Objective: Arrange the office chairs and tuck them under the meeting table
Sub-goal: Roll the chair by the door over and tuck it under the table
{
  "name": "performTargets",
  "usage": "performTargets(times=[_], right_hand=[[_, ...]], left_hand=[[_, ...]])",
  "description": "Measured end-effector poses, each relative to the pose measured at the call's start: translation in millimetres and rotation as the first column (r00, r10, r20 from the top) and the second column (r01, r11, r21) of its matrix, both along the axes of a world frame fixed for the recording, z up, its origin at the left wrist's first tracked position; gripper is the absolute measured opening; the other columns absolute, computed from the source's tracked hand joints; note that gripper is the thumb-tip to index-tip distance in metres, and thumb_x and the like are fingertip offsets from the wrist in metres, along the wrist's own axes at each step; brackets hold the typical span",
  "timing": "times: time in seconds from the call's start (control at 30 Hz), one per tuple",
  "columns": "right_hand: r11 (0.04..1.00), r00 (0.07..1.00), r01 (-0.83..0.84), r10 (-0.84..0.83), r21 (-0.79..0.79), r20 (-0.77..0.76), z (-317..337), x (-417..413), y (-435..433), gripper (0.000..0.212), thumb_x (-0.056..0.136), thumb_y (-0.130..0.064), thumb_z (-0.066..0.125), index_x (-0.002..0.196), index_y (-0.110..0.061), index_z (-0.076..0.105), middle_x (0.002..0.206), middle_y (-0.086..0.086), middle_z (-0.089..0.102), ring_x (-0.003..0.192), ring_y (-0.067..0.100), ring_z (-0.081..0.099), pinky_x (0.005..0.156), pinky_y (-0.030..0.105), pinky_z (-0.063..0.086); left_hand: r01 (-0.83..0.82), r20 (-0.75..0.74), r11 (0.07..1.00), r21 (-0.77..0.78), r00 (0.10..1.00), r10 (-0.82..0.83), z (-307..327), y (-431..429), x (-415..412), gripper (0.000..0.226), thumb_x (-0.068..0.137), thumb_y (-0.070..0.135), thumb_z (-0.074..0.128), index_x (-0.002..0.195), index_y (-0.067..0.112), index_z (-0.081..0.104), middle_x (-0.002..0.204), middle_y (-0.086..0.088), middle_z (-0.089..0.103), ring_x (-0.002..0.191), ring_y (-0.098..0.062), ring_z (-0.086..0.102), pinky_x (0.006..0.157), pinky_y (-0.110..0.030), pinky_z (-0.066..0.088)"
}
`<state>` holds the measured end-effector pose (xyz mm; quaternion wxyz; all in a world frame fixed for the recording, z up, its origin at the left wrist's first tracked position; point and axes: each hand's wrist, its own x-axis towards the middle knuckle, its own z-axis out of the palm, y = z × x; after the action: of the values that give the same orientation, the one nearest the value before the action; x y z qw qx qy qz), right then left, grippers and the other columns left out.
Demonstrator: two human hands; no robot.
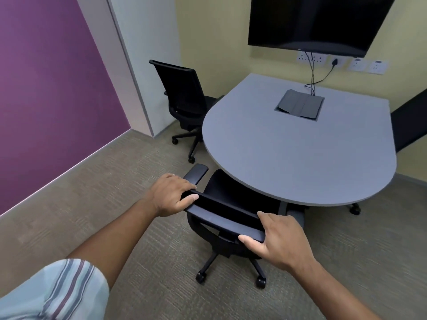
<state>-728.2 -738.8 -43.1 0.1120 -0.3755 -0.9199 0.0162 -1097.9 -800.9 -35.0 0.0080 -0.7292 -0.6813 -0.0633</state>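
Observation:
A black office chair (227, 218) stands at the near rounded end of the grey meeting table (288, 158), its seat partly under the tabletop. My left hand (172, 195) grips the left end of the chair's backrest top. My right hand (280, 239) grips the right end of the same bar. A second black chair (182, 95) stands at the table's left side, its seat front touching or just under the edge. At the right edge, the back of a third chair (409, 121) shows beside the table.
A purple wall (50, 88) runs along the left, with a white pillar at the corner. A dark screen (318, 21) hangs over the table's far end, with cables dropping into a cable box (300, 105). Grey carpet surrounds the chairs.

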Motion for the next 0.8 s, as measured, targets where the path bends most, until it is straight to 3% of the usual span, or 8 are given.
performTargets(times=[0.1,0.3,0.6,0.8], right_hand=[[0.999,0.999,0.049,-0.049,0.005,0.005,4,-17,-11,0.080,0.092,-0.097,0.028,0.084,-0.023,0.056,0.064,-0.011,0.048,0.057,0.012,0.049,0.059,0.040,0.050],[0.994,0.994,0.108,-0.108,-0.016,0.025,7,-37,-21,0.091,0.090,-0.099,0.025,0.100,-0.019,0.068,0.070,-0.011,0.056,0.064,0.013,0.057,0.065,0.040,0.054],[0.990,0.989,0.144,-0.144,-0.002,0.010,6,-48,-28,0.097,0.089,-0.100,0.024,0.106,-0.017,0.072,0.077,-0.008,0.067,0.070,0.013,0.064,0.066,0.039,0.058],[0.988,0.990,0.137,-0.134,0.065,-0.041,-2,-49,-25,0.090,0.092,-0.095,0.037,0.112,-0.016,0.074,0.079,-0.009,0.072,0.067,0.014,0.066,0.059,0.039,0.058]], left_hand=[[0.037,-0.003,0.999,0.000,0.999,-0.037,3,5,-16,0.056,0.103,0.065,0.032,0.119,0.033,0.075,0.108,0.014,0.078,0.102,-0.010,0.069,0.098,-0.038,0.043],[0.069,-0.028,0.998,-0.013,0.997,-0.070,5,13,-36,0.054,0.103,0.064,0.030,0.118,0.036,0.073,0.104,0.017,0.076,0.097,-0.008,0.066,0.098,-0.037,0.042],[0.092,-0.056,0.996,-0.017,0.994,-0.093,2,18,-50,0.059,0.104,0.066,0.029,0.124,0.033,0.073,0.112,0.014,0.078,0.105,-0.011,0.069,0.101,-0.039,0.043],[0.091,-0.057,0.995,-0.047,0.994,-0.094,2,18,-54,0.066,0.104,0.068,0.027,0.136,0.029,0.070,0.126,0.012,0.076,0.119,-0.011,0.066,0.111,-0.042,0.041]])
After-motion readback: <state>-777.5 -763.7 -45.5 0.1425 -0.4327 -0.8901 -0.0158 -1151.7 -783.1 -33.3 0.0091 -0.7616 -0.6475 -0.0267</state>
